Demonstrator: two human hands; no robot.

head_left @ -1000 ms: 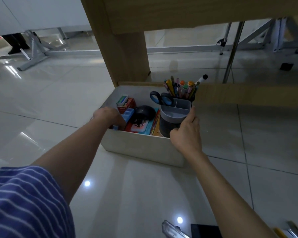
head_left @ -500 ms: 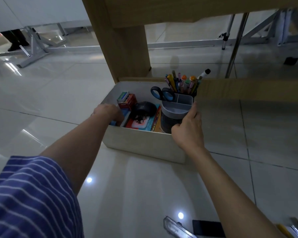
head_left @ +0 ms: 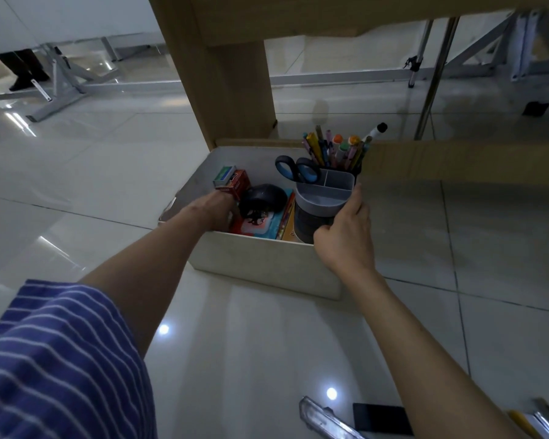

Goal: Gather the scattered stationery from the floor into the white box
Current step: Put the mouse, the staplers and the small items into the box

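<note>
Head view — pen holder (head_left: 322, 201) upright in white box (head_left: 267, 261) — pens (head_left: 333, 150) tips-up.

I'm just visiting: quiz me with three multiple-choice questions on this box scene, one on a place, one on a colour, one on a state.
1. Where does the grey divided pen holder stand?
A. at the right end inside the white rectangular box
B. on the floor beside it
C. on the desk

2. What colour are the scissors' handles?
A. red
B. blue and black
C. yellow

3. What is the right hand doing?
A. hanging idle
B. lying flat on the floor
C. gripping the pen holder

Answers:
1 A, the box walls surround it.
2 B, blue loops show beside the pens.
3 C, fingers curl round its side.
</note>
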